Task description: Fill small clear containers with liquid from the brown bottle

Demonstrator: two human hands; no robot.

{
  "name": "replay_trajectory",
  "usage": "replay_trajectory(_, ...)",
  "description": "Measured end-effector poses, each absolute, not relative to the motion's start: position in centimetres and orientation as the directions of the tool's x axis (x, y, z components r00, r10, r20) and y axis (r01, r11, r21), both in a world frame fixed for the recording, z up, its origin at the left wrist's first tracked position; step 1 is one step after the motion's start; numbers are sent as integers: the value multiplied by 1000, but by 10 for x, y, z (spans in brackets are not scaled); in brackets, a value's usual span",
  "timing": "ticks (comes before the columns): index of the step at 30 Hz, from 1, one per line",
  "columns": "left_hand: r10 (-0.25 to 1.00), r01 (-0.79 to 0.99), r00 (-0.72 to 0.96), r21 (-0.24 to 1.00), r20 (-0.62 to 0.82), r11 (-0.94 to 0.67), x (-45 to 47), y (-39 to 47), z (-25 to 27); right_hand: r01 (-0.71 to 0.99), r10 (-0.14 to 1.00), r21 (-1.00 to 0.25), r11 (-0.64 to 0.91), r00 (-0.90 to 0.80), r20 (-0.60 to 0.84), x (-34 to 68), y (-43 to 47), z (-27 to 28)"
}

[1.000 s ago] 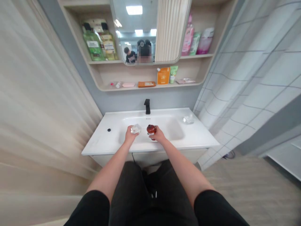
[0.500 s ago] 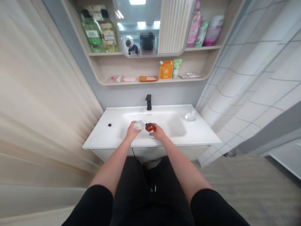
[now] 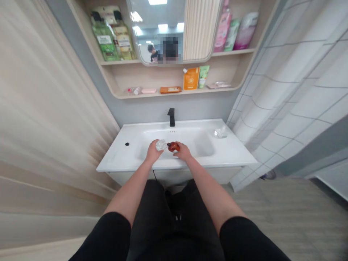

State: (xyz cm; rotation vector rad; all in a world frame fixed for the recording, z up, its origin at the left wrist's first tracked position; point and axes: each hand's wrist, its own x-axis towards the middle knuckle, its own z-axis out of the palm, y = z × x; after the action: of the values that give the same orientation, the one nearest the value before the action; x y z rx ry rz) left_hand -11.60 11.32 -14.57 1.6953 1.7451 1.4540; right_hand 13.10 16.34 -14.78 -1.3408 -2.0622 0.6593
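Above the white basin (image 3: 201,143), the left hand (image 3: 152,152) is closed around a clear vessel (image 3: 161,145). Just beside it, the right hand (image 3: 183,151) grips a reddish-brown bottle (image 3: 173,146), tilted so that its dark neck points toward the vessel; whether the two touch is too small to tell. Out on the counter (image 3: 116,158), a small black disc (image 3: 127,144) lies to the left and a clear object (image 3: 220,133) to the right. Behind the basin stands a black faucet (image 3: 171,117). Farther up, a shelf (image 3: 125,95) bears an orange pouch (image 3: 191,78) and a green tube (image 3: 203,77), below a mirror (image 3: 157,21).
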Motion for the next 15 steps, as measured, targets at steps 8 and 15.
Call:
replay_trajectory(8, 844, 756, -160, 614, 511, -228, -118, 113, -148, 623, 904, -668, 407, -378, 198, 128, 166, -151)
replay_trajectory(15, 843, 815, -104, 531, 528, -233, -116, 109, -144, 625, 907, -670, 399, -379, 186, 128, 168, -154)
